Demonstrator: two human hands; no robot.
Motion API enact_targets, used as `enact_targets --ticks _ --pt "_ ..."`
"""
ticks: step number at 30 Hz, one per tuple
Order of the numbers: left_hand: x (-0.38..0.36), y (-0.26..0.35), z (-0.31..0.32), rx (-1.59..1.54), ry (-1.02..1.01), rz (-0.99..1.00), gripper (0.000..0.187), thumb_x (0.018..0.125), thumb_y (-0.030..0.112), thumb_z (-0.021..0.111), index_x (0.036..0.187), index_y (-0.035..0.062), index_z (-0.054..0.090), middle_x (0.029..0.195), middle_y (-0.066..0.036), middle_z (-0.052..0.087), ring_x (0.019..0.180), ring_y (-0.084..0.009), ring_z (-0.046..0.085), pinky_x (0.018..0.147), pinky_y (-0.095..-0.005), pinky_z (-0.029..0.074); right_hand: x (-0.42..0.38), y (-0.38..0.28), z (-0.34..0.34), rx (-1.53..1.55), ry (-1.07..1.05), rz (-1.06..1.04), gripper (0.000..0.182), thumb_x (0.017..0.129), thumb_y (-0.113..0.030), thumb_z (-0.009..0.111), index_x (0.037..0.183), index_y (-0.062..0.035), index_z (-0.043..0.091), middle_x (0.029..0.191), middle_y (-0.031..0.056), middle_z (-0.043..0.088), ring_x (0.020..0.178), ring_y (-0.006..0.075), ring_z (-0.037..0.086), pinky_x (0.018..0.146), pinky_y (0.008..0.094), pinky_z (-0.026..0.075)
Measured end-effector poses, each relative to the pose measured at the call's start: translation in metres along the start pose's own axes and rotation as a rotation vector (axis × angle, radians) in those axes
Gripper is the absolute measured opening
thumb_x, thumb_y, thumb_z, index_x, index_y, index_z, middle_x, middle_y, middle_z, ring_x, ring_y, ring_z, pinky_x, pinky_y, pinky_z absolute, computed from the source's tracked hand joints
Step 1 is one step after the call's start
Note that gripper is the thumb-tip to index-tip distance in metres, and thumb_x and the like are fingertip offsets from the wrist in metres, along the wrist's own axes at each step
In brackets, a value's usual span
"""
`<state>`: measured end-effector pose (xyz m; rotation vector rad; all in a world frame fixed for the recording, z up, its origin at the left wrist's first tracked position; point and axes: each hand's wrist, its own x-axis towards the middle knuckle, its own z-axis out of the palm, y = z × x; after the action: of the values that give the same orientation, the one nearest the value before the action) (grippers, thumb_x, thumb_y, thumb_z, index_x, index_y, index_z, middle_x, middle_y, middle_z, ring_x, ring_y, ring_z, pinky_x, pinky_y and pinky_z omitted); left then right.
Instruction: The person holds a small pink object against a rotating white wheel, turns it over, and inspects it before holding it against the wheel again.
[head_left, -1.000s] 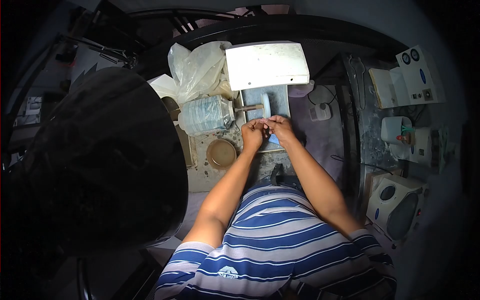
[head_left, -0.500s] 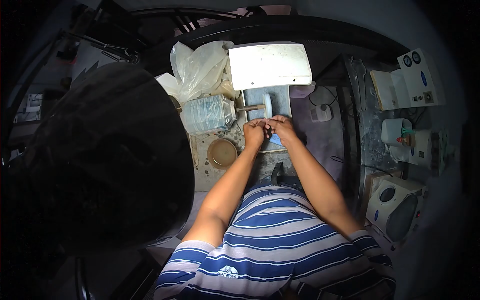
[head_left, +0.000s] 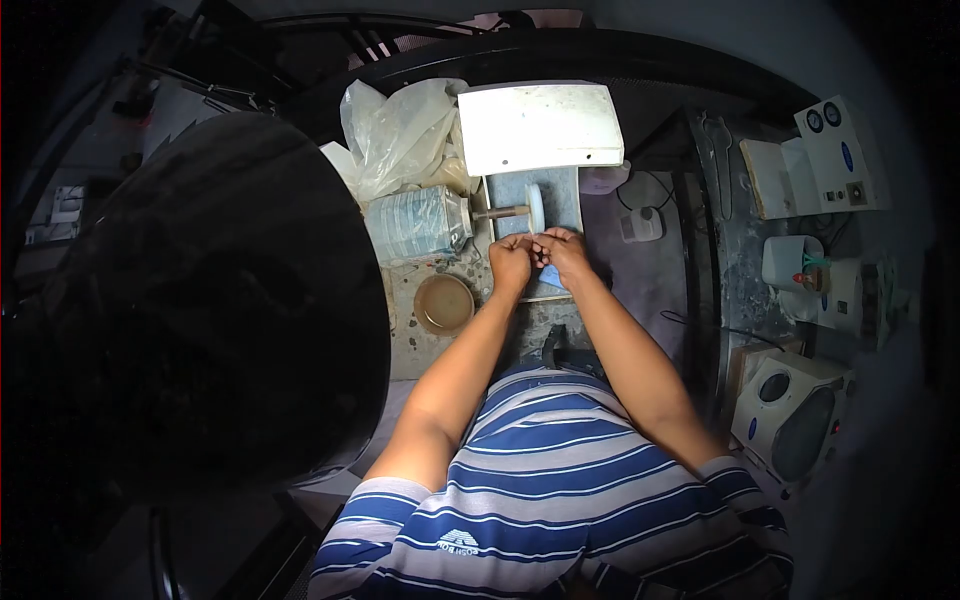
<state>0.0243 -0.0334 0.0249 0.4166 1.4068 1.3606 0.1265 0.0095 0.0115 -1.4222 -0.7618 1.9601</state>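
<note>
My left hand (head_left: pixel 511 265) and my right hand (head_left: pixel 565 255) meet at the near edge of a pale round wheel (head_left: pixel 536 209). The fingers of both are closed together around something too small to make out. The wheel sits on a shaft (head_left: pixel 500 213) that comes out of a motor wrapped in plastic (head_left: pixel 418 226) on the left. Under the wheel is a tray (head_left: pixel 509 190), partly covered by a white hood (head_left: pixel 540 128). A blue piece (head_left: pixel 550 277) lies in the tray below my hands.
A brown bowl (head_left: pixel 444 305) stands left of my left wrist. Behind the motor lies a clear plastic bag (head_left: pixel 402 135). A large dark round object (head_left: pixel 200 310) fills the left side. On the right are a machine with gauges (head_left: pixel 842 155) and another white device (head_left: pixel 795 412).
Both hands stay at the wheel, with only a slight shift of the fingers. The large dark object's outline on the left has shifted a little.
</note>
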Motion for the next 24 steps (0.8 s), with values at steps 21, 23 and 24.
enact_targets --ticks 21,23,24 --pt "-0.014 0.010 -0.018 -0.069 -0.102 -0.020 0.017 0.086 -0.001 0.048 0.089 -0.0101 0.062 0.074 -0.012 0.062 0.057 -0.0163 0.056 0.050 -0.0286 0.052 -0.028 -0.019 0.010 -0.172 -0.073 -0.109 0.009 0.084 -0.008 0.064 0.080 -0.0009 0.058 0.071 0.0054 0.063 0.056 0.0096 0.055 0.049 0.0211 0.038" --pt "-0.031 0.025 -0.023 -0.033 -0.149 0.076 0.016 0.088 0.001 0.050 0.089 -0.0094 0.062 0.074 -0.011 0.062 0.057 -0.0155 0.056 0.051 -0.0281 0.051 -0.050 -0.028 0.013 -0.198 -0.118 -0.210 0.008 0.085 -0.009 0.063 0.082 -0.0013 0.061 0.072 0.0048 0.063 0.060 0.0083 0.055 0.052 0.0204 0.039" --pt "-0.042 0.037 -0.025 0.005 -0.191 0.170 0.016 0.090 0.003 0.051 0.090 -0.0086 0.062 0.074 -0.011 0.062 0.058 -0.0146 0.056 0.052 -0.0275 0.051 -0.063 -0.036 0.015 -0.223 -0.165 -0.305 0.008 0.086 -0.010 0.063 0.085 -0.0018 0.063 0.074 0.0043 0.064 0.064 0.0070 0.055 0.055 0.0197 0.039"
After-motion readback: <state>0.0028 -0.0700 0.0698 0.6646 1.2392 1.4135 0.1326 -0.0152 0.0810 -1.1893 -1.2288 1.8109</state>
